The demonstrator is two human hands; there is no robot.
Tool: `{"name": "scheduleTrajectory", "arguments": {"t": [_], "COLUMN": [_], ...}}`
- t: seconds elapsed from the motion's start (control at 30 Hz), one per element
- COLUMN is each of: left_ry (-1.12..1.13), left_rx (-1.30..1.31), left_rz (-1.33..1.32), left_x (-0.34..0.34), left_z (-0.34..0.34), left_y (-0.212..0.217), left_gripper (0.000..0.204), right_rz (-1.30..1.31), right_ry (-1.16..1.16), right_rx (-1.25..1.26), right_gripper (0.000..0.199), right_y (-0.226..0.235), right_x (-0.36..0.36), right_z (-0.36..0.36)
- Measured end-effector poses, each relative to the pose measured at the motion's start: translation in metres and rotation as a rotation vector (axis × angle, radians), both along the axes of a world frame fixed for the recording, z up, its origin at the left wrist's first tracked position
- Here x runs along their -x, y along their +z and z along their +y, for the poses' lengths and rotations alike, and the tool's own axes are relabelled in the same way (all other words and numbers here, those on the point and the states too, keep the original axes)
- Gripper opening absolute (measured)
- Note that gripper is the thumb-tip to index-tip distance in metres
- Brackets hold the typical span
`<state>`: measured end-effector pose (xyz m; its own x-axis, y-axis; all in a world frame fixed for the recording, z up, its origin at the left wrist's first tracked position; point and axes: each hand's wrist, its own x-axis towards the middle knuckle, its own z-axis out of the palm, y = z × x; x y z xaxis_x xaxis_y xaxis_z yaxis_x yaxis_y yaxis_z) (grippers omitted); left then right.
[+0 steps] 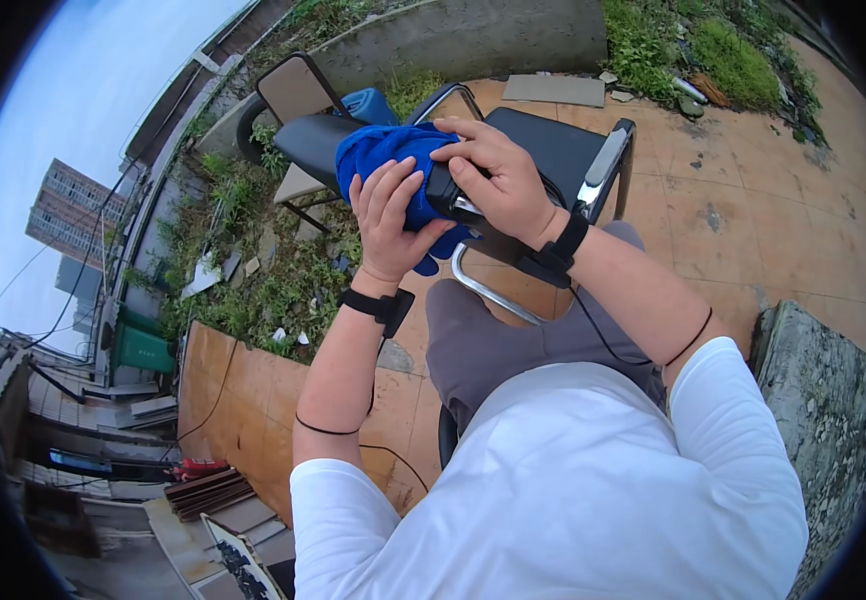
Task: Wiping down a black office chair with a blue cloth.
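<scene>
While the right hand (498,175) clamped closed around the black chair armrest (450,200), the left hand (388,215) pressed the blue cloth (383,150) flat against that armrest's left side, fingers half curled.

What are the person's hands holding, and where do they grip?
The left hand presses a blue cloth from below; the right hand grips a black object's top.

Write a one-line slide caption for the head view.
Left hand presses a blue cloth against a black chair armrest gripped by the right hand.
</scene>
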<state>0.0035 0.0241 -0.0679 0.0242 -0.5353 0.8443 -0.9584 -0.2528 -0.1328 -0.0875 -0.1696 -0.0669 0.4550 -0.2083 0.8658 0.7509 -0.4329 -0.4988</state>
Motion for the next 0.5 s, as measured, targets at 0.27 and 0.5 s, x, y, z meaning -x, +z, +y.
{"name": "scheduleTrajectory", "arguments": {"t": [0.27, 0.5], "left_ry": [-0.019, 0.022], "left_rx": [0.072, 0.034], "left_rz": [0.077, 0.021], "left_x": [0.013, 0.01], "left_z": [-0.014, -0.005], "left_y": [0.002, -0.006], "left_gripper": [0.07, 0.074], "right_rz": [0.029, 0.069], "right_ry": [-0.01, 0.003], "right_rx": [-0.003, 0.0], "right_gripper": [0.022, 0.022], "right_y": [0.001, -0.002], "right_x": [0.001, 0.005], "right_z": [-0.004, -0.002]}}
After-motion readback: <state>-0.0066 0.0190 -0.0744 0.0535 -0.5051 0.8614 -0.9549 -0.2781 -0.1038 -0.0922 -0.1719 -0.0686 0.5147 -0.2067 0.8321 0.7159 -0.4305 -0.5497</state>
